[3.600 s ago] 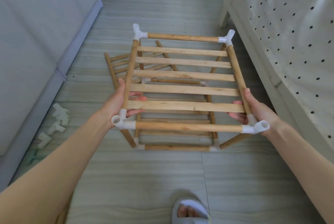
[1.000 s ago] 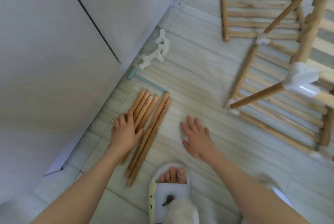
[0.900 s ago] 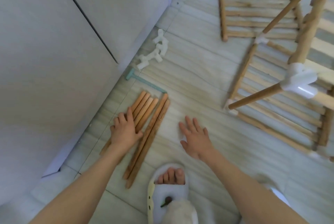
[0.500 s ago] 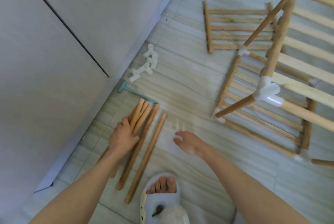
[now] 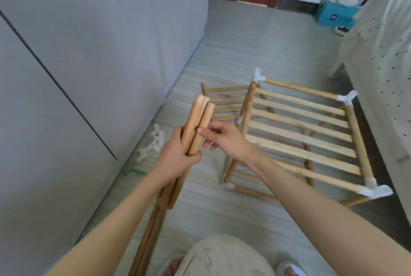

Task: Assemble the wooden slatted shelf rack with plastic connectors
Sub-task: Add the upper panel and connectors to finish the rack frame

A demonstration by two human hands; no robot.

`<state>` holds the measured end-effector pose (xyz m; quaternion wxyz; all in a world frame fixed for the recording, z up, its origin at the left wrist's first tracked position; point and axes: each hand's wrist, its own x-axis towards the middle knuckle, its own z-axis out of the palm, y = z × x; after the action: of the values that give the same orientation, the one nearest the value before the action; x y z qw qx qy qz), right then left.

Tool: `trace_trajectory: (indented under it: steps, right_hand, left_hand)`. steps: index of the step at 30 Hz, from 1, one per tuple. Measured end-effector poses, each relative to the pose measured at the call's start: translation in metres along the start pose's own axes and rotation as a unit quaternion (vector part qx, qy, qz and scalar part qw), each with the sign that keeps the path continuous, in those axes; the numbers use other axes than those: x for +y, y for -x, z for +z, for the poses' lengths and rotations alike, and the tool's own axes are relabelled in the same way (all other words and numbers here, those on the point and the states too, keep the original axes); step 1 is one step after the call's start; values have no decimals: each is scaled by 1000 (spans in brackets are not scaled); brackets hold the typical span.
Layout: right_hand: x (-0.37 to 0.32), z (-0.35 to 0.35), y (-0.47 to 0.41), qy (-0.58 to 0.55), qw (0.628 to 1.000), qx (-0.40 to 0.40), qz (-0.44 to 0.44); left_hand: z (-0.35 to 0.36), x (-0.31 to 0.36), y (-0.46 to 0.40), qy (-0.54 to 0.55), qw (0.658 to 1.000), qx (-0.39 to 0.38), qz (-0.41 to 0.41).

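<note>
Left hand [image 5: 178, 160] gripping dowel bundle [image 5: 195, 128] left of rack [image 5: 300, 133]; right hand [image 5: 224, 140] loose-fingered, fingertips at the bundle, possibly pinching one. Risk: pulling one dowel loosens grip, rest drop; long ends could knock rack's connectors [image 5: 375, 191]

Head camera looks forward-down, close over floor [image 5: 255, 37].
</note>
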<state>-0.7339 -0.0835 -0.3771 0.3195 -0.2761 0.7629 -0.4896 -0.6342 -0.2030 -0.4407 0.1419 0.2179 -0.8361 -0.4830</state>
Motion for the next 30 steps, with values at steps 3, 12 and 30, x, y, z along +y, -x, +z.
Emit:
trace_trajectory:
  steps: [3,12,30]
  right_hand:
    - [-18,-31,26,6,998,49,-34]
    - [-12,-131,119,-128,966,221,-21]
    - [169,-166,148,302,922,223,92]
  left_hand:
    - [8,40,-2,40,998,-9,41]
    - [64,116,17,79,995,-16,55]
    - [147,80,14,-323,917,-177,154]
